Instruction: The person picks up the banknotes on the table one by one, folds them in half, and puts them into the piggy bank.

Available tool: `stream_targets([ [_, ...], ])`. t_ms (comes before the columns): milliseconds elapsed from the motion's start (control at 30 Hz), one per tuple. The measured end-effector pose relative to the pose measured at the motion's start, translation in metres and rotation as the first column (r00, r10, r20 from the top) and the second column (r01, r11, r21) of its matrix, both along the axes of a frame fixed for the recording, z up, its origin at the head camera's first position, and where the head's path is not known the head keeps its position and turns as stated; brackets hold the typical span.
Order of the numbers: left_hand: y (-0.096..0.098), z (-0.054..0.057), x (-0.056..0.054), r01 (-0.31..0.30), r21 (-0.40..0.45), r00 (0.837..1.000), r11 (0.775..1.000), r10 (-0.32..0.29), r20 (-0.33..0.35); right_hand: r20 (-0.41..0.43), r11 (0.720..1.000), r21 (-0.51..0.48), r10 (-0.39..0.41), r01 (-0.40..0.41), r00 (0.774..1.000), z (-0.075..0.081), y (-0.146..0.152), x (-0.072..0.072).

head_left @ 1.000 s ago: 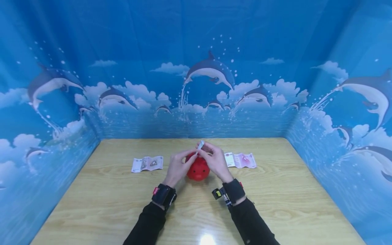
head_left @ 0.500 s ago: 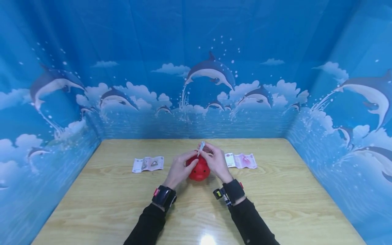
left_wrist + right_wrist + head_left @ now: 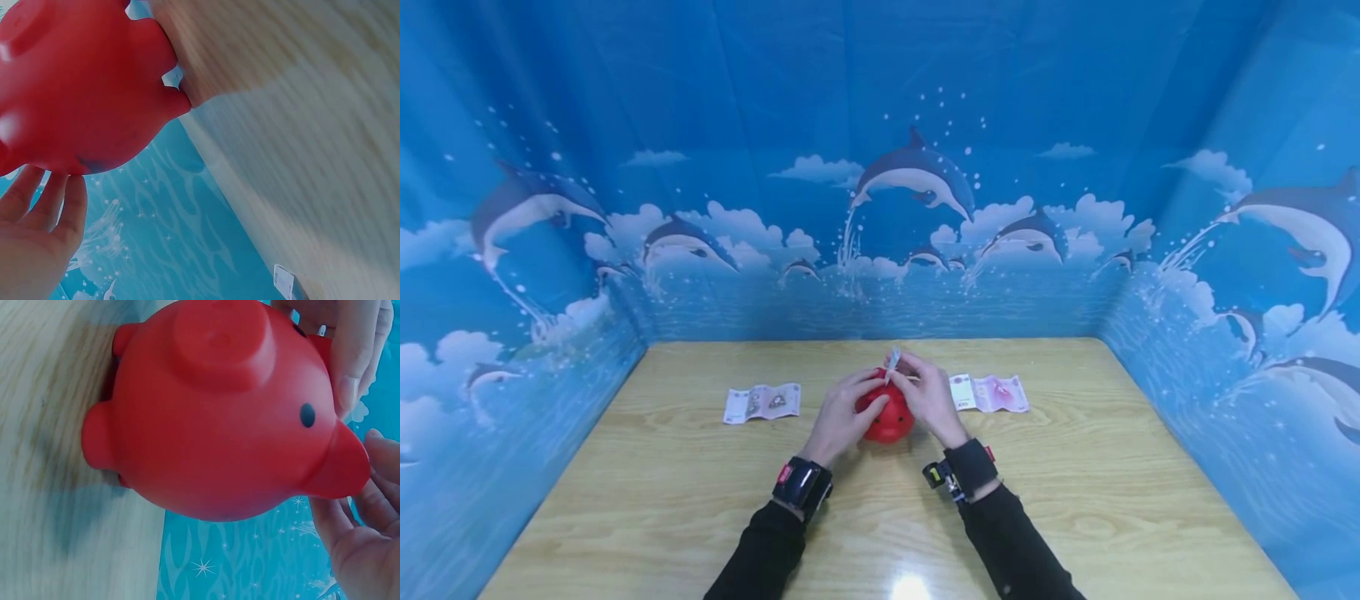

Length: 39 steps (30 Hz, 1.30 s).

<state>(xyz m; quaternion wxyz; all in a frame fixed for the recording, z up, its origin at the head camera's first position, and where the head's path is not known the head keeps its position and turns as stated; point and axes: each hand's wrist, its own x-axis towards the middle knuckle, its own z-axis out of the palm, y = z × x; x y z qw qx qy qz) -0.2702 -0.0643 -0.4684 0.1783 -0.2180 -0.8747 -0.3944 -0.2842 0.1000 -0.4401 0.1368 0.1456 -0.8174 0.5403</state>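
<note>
A red piggy bank (image 3: 891, 421) stands on the table, its snout and black eyes towards me. In the head view, my right hand (image 3: 931, 396) pinches a narrow, folded pale-blue banknote (image 3: 893, 360) upright over its top. My left hand (image 3: 838, 417) holds the pig from the left, thumb on the front and fingers along the side and top. The left wrist view has the left fingers (image 3: 74, 206) against the pig's flank. Beside the ear in the right wrist view are the right fingers (image 3: 375, 506). The slot and the note's lower end are hidden by the hands.
One flattened banknote (image 3: 763, 402) lies on the wooden table (image 3: 700, 500) left of the pig. To its right lies more paper money (image 3: 996, 393), partly behind the right hand. A blue dolphin-print curtain (image 3: 760, 300) borders the table at the back and sides.
My left thumb has moved away from the note and down onto the pig's front, and the left fingers are spread wider. The right hand keeps pinching the note, almost in place.
</note>
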Motion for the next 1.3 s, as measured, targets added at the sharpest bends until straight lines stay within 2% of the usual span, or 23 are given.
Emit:
stream_targets([
  [300,0.0,0.0011,0.0015,-0.015,-0.022,1.0,1.0,0.015,0.023,-0.053,0.997,0.073,0.012,-0.008,0.999,0.0003,-0.0006,0.0027],
  [567,-0.0005,-0.0004,0.0014,-0.03,-0.017,0.997,0.999,0.031,0.068,-0.04,0.991,0.128,0.029,-0.024,0.999,0.0,-0.0022,0.0037],
  [800,-0.0011,-0.0024,0.0002,-0.035,-0.036,0.989,0.999,0.04,0.14,-0.016,0.988,0.151,0.044,-0.041,0.999,-0.0023,-0.0027,0.0029],
  [1100,-0.0008,-0.0018,0.001,-0.01,-0.033,0.982,0.999,0.016,0.191,-0.006,0.986,0.158,0.045,-0.043,0.999,-0.0027,-0.002,0.0025],
  [1300,-0.0026,-0.0033,0.001,0.023,-0.043,0.966,0.999,-0.011,0.259,0.006,0.985,0.169,0.043,-0.044,0.999,-0.0015,-0.0018,0.0038],
])
